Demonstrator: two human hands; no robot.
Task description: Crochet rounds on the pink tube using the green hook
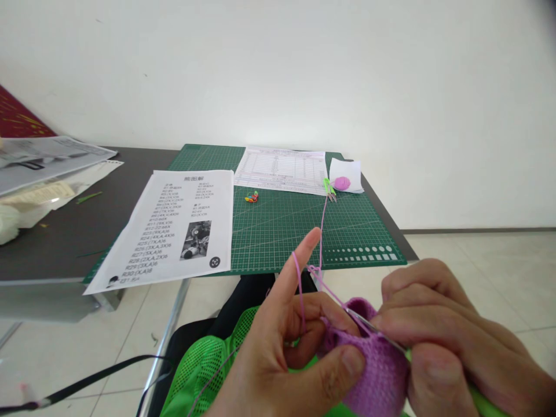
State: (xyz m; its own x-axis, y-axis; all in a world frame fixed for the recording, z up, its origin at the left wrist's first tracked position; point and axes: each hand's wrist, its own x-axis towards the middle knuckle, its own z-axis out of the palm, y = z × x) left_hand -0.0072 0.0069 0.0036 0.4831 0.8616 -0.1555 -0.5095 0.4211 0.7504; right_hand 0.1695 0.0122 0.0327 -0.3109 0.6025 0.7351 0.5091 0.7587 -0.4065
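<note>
A purple crocheted piece, rounded and open at the top, is pinched between the thumb and fingers of my left hand. My left index finger points up, with purple yarn looped round it. My right hand is closed on a crochet hook with a metal shaft and a green handle. The hook's tip is at the upper edge of the crocheted piece, with yarn against it. Another length of yarn runs up from my left hand towards the table.
A green cutting mat covers part of the dark table. On it lie a printed pattern sheet, a chart sheet, colourful stitch markers and small green scissors. A purple yarn ball rests on white paper.
</note>
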